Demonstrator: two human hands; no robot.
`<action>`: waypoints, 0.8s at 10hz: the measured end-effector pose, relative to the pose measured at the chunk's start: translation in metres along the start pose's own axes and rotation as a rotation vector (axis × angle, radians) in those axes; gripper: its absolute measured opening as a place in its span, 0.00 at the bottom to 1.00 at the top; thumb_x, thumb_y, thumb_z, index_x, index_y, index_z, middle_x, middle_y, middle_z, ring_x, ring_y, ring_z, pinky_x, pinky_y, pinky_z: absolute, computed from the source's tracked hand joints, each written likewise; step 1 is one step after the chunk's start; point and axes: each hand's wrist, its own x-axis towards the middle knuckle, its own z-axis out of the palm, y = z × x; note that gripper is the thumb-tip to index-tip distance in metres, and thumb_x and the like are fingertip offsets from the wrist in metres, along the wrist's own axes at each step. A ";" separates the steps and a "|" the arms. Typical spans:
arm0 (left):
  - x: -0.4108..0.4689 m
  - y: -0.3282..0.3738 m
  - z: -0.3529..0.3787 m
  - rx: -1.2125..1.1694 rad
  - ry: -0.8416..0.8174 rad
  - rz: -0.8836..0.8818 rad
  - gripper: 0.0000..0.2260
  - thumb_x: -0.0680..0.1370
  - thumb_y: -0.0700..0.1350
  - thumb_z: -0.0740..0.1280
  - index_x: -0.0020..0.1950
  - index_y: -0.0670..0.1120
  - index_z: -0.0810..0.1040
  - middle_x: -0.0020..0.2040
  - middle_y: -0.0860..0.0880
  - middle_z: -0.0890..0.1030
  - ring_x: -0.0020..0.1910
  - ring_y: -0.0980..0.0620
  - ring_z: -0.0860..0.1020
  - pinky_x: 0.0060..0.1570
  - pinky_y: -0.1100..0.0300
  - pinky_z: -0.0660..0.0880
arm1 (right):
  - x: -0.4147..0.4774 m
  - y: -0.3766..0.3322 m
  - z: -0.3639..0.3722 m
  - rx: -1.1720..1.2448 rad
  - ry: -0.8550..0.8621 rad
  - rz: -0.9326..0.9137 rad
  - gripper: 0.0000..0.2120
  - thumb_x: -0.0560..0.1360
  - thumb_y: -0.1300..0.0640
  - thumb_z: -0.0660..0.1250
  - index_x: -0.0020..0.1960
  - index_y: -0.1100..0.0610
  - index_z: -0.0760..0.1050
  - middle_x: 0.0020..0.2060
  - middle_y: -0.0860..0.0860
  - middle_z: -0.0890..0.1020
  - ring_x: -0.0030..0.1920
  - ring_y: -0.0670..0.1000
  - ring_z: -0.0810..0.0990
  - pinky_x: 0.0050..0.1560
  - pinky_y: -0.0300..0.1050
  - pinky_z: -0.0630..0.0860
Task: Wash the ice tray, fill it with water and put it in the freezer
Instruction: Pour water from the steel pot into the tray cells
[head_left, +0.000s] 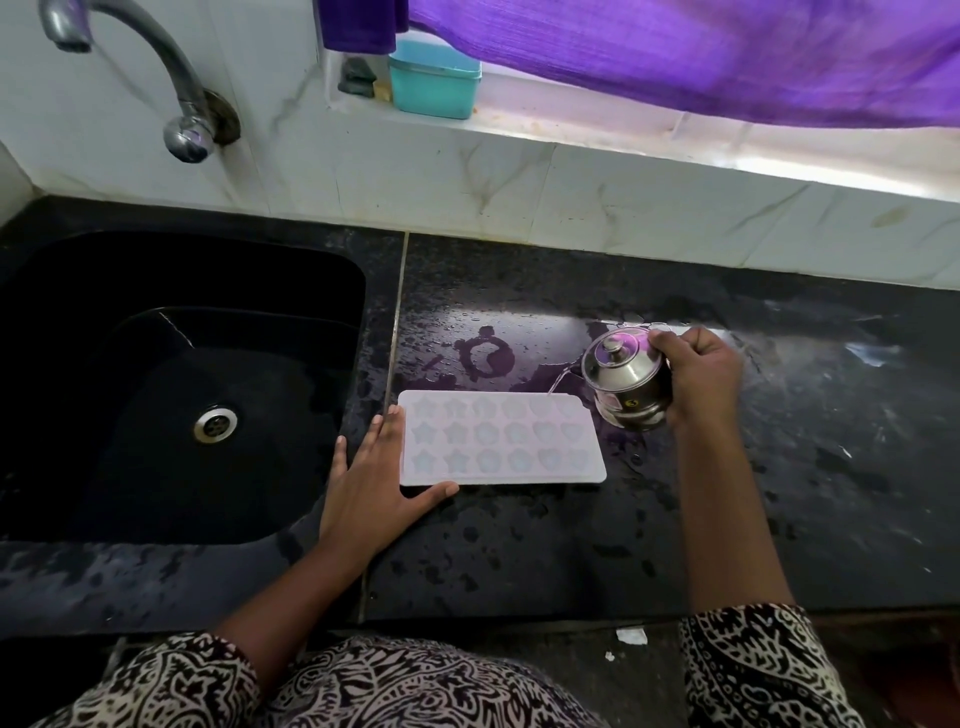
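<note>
Head view: flat, straight-fingered left hand (371, 483) touches ice tray (498, 439), right hand (696, 379) grips tilted steel kettle (623, 382), sink (156, 270) just left

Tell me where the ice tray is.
In the head view the ice tray lies on the black counter just right of the sink, the left hand against its left end, a steel pot tipped at its far right corner.
</note>
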 end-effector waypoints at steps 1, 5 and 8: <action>0.001 0.001 0.000 -0.005 -0.002 0.000 0.51 0.66 0.79 0.48 0.80 0.49 0.42 0.80 0.52 0.51 0.78 0.56 0.48 0.75 0.48 0.41 | 0.000 0.001 0.001 0.005 0.004 0.014 0.14 0.70 0.63 0.70 0.31 0.55 0.68 0.21 0.43 0.73 0.26 0.43 0.72 0.28 0.35 0.71; -0.002 0.002 -0.003 -0.018 0.012 0.001 0.51 0.68 0.77 0.52 0.80 0.47 0.45 0.80 0.52 0.52 0.78 0.55 0.49 0.75 0.47 0.42 | -0.002 0.006 -0.006 0.238 0.023 0.156 0.15 0.71 0.65 0.68 0.31 0.55 0.67 0.21 0.45 0.76 0.24 0.44 0.73 0.27 0.35 0.71; -0.002 0.003 -0.004 -0.027 0.011 -0.001 0.50 0.68 0.77 0.52 0.80 0.47 0.45 0.80 0.52 0.51 0.78 0.55 0.49 0.75 0.47 0.42 | -0.003 0.012 0.000 -0.018 0.005 0.054 0.15 0.69 0.62 0.70 0.31 0.54 0.66 0.28 0.50 0.73 0.29 0.47 0.70 0.32 0.40 0.70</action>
